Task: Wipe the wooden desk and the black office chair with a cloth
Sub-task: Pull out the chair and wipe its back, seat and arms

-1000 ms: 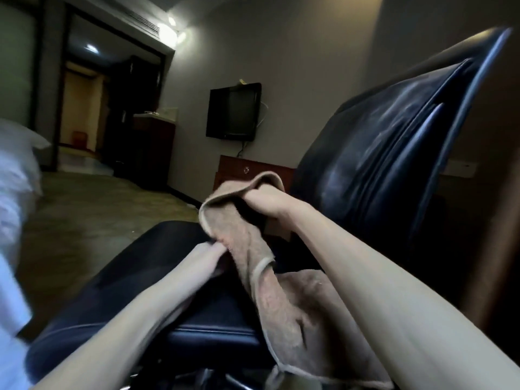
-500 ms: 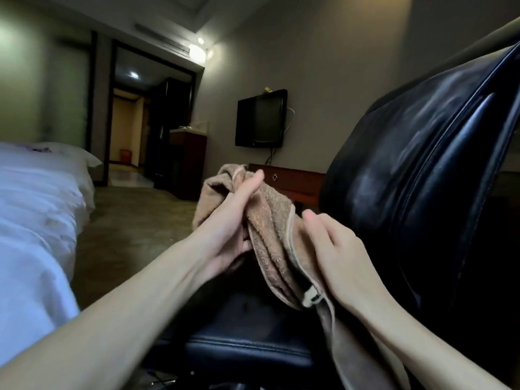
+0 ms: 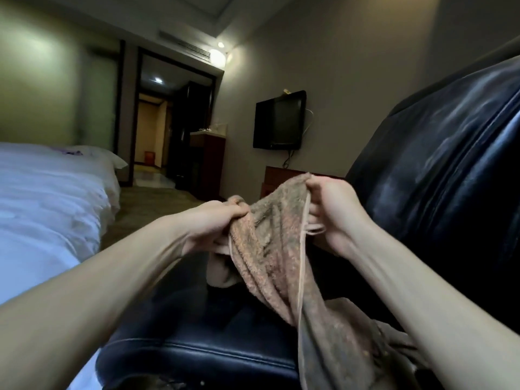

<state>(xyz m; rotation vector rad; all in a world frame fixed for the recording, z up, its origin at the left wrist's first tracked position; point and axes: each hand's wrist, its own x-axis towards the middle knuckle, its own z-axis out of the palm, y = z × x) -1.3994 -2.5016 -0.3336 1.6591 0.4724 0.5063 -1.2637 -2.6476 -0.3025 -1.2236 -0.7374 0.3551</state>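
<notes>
A brownish-pink terry cloth (image 3: 275, 249) hangs stretched between both my hands above the seat of the black office chair (image 3: 213, 342). My left hand (image 3: 216, 223) grips the cloth's left edge with curled fingers. Its upper right corner is pinched in my right hand (image 3: 332, 209), close to the chair's glossy black backrest (image 3: 439, 170). The cloth's lower part trails down over the seat's front right. A wooden desk (image 3: 278, 175) shows as a dark reddish piece behind the cloth, under the wall TV.
A bed with white bedding (image 3: 47, 204) fills the left side. A wall-mounted TV (image 3: 278, 121) hangs on the far wall. A dark cabinet (image 3: 206, 161) stands by the doorway at the back. Carpeted floor (image 3: 152, 204) lies between bed and chair.
My hands have drawn apart, spreading the cloth between them. My right hand moved up to the cloth's upper right corner; my left hand dropped lower on its left edge. The view swung right.
</notes>
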